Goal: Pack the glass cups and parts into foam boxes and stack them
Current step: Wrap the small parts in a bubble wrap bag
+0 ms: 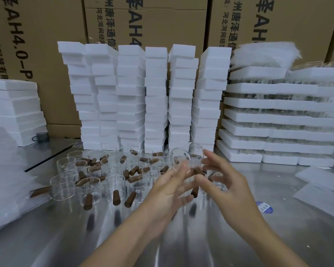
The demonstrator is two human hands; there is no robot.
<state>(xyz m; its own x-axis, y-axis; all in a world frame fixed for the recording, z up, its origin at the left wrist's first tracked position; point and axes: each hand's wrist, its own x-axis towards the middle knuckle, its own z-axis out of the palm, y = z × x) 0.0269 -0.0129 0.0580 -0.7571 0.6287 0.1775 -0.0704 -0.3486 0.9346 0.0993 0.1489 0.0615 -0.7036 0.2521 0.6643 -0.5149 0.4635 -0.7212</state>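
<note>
The cup (179, 157) hangs between 2 hands above the table (123, 237). It is thin glass, judged light, slick and brittle, so its brown handle (198, 171) is the safer hold. The left hand (170, 187) spreads near-straight fingers against it; the right hand (226, 182) seems to pinch the handle. Blur hides the exact contact.

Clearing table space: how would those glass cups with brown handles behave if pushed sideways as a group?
Probably fragile: the glass cups look thin-walled and stand crowded, so they may knock together. They would likely slide easily on the shiny steel table. Protruding brown handles could snag neighbours.
</note>
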